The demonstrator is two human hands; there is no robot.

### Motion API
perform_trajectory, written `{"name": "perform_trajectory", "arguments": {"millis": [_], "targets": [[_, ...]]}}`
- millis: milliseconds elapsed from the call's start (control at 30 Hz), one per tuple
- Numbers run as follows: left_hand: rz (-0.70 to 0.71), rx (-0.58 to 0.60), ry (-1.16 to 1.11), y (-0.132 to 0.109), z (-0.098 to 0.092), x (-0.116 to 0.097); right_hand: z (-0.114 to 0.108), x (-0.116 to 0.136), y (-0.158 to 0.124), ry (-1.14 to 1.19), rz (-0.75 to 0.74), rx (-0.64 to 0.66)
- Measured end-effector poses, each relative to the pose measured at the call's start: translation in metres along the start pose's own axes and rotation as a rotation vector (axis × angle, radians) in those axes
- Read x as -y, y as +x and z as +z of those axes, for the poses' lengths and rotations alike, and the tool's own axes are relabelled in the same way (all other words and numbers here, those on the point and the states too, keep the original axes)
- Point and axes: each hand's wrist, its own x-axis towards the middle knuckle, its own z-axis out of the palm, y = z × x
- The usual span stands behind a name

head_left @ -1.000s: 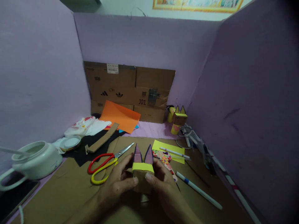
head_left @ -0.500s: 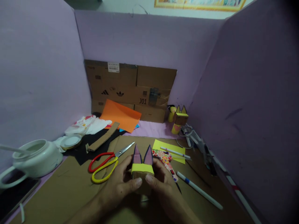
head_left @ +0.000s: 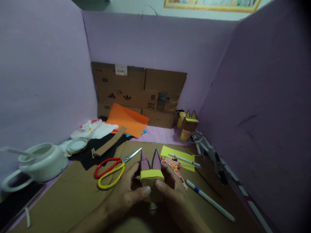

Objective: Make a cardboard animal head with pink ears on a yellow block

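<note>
Between my two hands is a small cardboard box figure (head_left: 155,191) with a yellow strip across its top and two pointed pink ears outlined in dark. My left hand (head_left: 131,191) grips its left side, thumb on the brown front. On the other side, my right hand (head_left: 171,187) grips it the same way, its thumb close to the left one. The figure's sides and back are hidden by my fingers. Scissors (head_left: 116,170) with one red and one yellow handle lie apart, left of my left hand. A flower-patterned item (head_left: 173,164) lies just beyond my right hand.
A white marker (head_left: 210,200) lies at right; a thinner pen (head_left: 184,160) rests on yellow paper (head_left: 167,150). A similar eared figure (head_left: 190,124) stands at back right. Orange paper (head_left: 128,119), a cardboard strip (head_left: 110,142) and a white pot (head_left: 43,163) are at left. Purple walls enclose three sides.
The whole view has shifted slightly, so things appear a little further right. The figure stays in both hands, its brown front showing slightly more.
</note>
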Motion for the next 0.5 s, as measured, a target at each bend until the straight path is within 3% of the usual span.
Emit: {"name": "perform_trajectory", "arguments": {"millis": [300, 367, 500], "targets": [[0.003, 0.011, 0.033, 0.002, -0.002, 0.003, 0.001, -0.001, -0.002, -0.155, -0.037, 0.042], [-0.016, -0.034, 0.035, 0.0, -0.004, -0.001, -0.009, 0.014, 0.001, -0.329, -0.079, -0.051], [-0.077, -0.268, -0.015, -0.002, -0.013, -0.014, -0.052, 0.065, 0.001, -0.806, -0.305, -0.508]]}}
